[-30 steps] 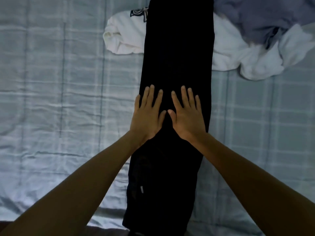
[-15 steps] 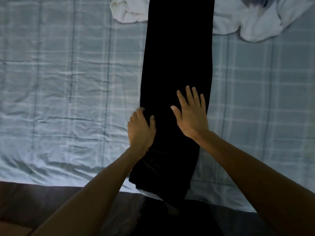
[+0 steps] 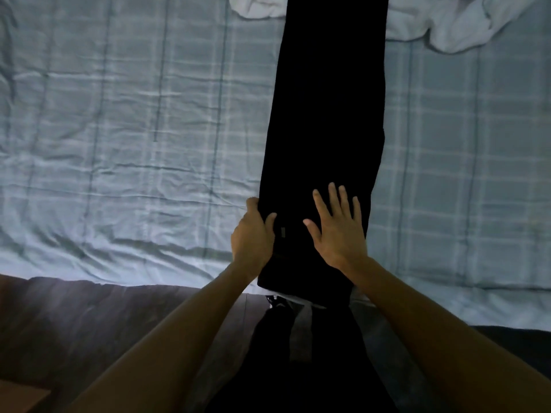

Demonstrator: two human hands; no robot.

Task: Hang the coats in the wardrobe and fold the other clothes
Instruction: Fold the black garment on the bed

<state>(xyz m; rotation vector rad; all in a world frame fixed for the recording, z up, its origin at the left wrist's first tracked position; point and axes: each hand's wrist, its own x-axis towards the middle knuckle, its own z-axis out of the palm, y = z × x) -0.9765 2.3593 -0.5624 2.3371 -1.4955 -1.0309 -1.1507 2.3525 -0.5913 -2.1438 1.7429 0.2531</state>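
A long black garment, folded lengthwise like trousers (image 3: 325,120), lies on the bed from its near edge to the top of the view. My left hand (image 3: 253,236) grips the garment's left edge near its near end, fingers curled under the cloth and thumb on top. My right hand (image 3: 335,228) lies flat on the garment beside it, fingers straight and spread. The garment's near end hangs a little past the bed edge.
The bed has a pale blue checked sheet (image 3: 119,144). White crumpled clothes lie at the far edge, one left of the black garment (image 3: 256,5) and one right (image 3: 441,25). Dark wooden floor (image 3: 74,323) shows below the bed edge.
Both hands slid along the garment toward the near bed edge. The left hand went from flat on the cloth to gripping its left edge. The view tilted down, showing the floor.
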